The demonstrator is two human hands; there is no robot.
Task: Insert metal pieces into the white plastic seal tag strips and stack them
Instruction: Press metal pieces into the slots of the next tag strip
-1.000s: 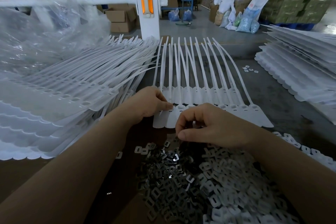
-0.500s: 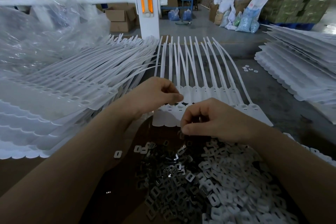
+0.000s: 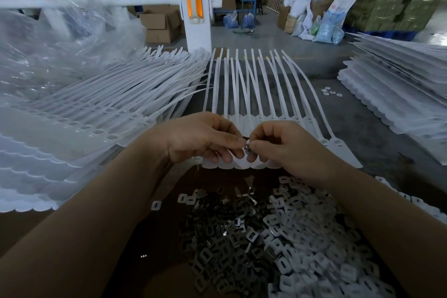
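Metal piece [image 3: 246, 146]: small, at frame centre, pinched between left hand [image 3: 203, 138] and right hand [image 3: 281, 144]; each grip closes on it. Sheet of seal tag strips [image 3: 261, 94]: beneath the hands, tails toward 12 o'clock. Heap of metal pieces [image 3: 271, 237]: 6 o'clock. Stacked strips [image 3: 79, 128]: 9 o'clock; second stack [image 3: 399, 84]: 3 o'clock.

A row of seal tag strips [image 3: 261, 94] lay behind the pile of metal pieces [image 3: 266, 244] on the bench [image 3: 377, 138], strip stacks at left [image 3: 79, 123] and right [image 3: 396, 89].
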